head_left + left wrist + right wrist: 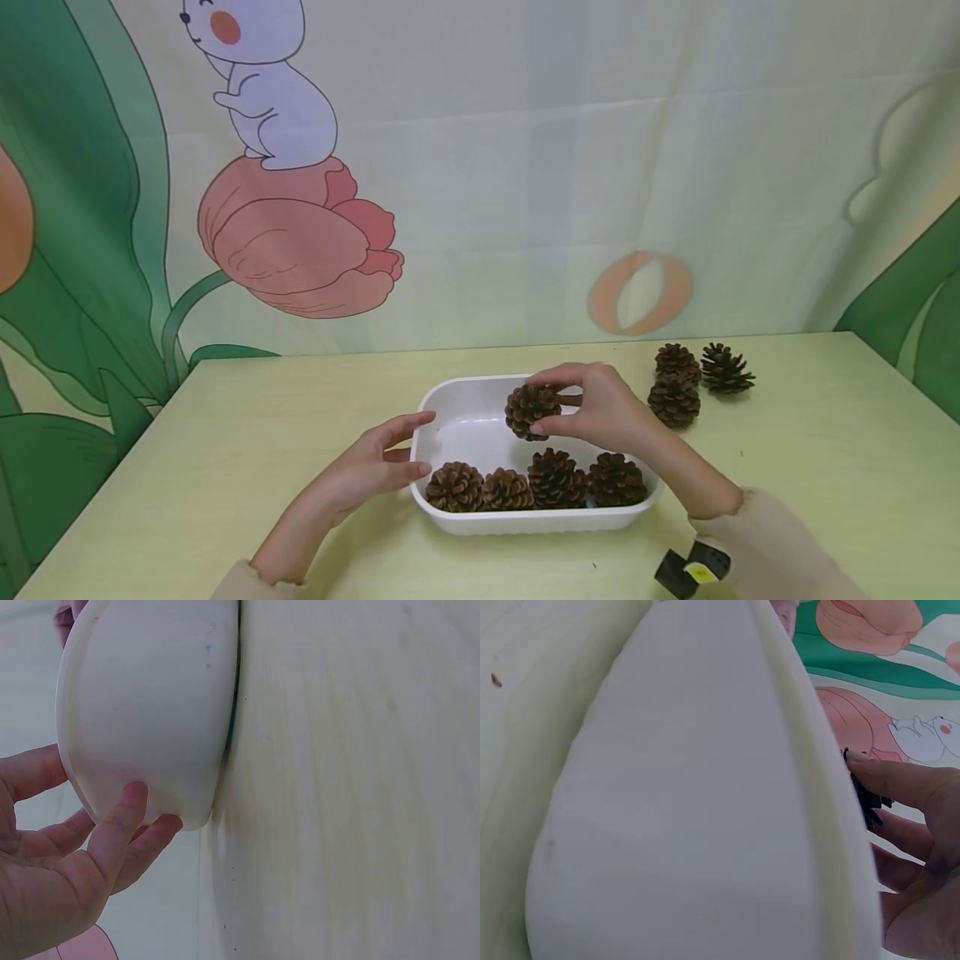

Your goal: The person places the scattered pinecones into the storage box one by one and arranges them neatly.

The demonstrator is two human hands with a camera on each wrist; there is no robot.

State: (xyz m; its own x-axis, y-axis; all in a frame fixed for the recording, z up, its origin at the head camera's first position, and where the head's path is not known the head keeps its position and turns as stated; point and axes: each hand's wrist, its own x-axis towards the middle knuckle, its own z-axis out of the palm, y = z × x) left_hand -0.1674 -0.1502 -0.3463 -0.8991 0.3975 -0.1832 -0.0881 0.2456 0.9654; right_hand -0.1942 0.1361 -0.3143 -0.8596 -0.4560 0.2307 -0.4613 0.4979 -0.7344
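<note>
over the tray's (480,385) far half, right hand (611,412) pinches a cone (531,411), four cones (536,483) at 6 o'clock below; left hand (367,475), fingers relaxed, touches the tray's 9 o'clock wall.

light: bright, even | shadows: soft | wrist views: blurred close-up

- Two bare hands, the left hand (367,475) and right hand (607,412), emerge from soft, cream-beige knit sleeves.
- The left sleeve's cuff (251,579) has a scalloped, ruffled edge.
- A black device with a yellow label (693,569) sits just beside the right cuff.
</note>
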